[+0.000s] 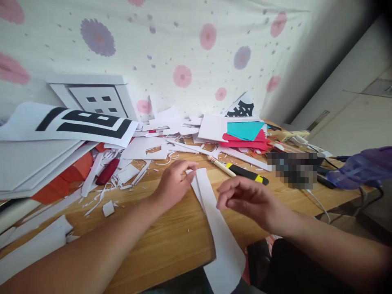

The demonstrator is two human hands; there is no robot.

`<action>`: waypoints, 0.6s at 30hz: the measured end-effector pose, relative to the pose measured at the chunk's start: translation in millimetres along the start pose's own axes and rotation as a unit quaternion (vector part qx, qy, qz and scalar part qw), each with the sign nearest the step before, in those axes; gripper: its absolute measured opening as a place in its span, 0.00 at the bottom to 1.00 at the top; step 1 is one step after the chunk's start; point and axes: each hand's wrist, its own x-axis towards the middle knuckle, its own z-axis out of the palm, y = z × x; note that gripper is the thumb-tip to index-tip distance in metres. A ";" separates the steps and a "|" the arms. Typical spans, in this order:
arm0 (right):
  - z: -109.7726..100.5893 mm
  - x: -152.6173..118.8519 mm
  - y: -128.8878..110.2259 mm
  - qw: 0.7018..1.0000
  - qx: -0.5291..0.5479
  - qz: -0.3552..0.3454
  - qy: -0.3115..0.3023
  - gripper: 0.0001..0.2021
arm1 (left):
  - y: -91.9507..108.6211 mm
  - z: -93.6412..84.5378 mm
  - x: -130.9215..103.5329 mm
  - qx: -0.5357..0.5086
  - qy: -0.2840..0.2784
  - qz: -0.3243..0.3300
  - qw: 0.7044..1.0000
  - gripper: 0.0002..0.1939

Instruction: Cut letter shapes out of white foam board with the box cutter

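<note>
A long white paper strip lies on the wooden table, its lower end curving over the front edge. Near its far end, a narrower flap of paper shows along the left side. My left hand has its thumb and forefinger pinched at the top left corner of this paper. Just right of the strip, my right hand hovers with fingers curled and apart, holding nothing. Beyond the hands lie a white pen and a black and yellow cutter.
White sheets with black characters and paper scraps cover the left and back. A dark red object lies among them. Teal paper tops red sheets. Cables and a purple item are at the right.
</note>
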 end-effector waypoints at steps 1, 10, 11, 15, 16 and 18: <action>2.1 2.0 0.1 0.996 0.083 0.003 0.034 0.09 | 13.1 -0.1 -4.5 -0.094 -0.010 0.002 0.996 0.10; 26.3 -0.3 -15.5 0.948 0.313 0.058 0.027 0.21 | 61.8 -2.6 -23.8 -0.365 0.045 -0.055 0.928 0.03; 28.1 -1.3 -17.1 0.948 0.311 0.066 0.026 0.22 | 61.0 -2.5 -23.3 -0.370 0.061 -0.061 0.925 0.04; 30.6 -2.7 -18.2 0.954 0.286 0.085 0.027 0.24 | 58.2 0.6 -22.0 -0.420 0.097 -0.088 0.898 0.11; 30.6 -2.6 -17.3 0.955 0.284 0.086 0.023 0.24 | 57.5 1.7 -22.1 -0.431 0.092 -0.086 0.893 0.11; 30.9 -2.6 -13.9 0.955 0.285 0.087 0.014 0.24 | 55.2 3.7 -23.0 -0.435 0.074 -0.074 0.894 0.11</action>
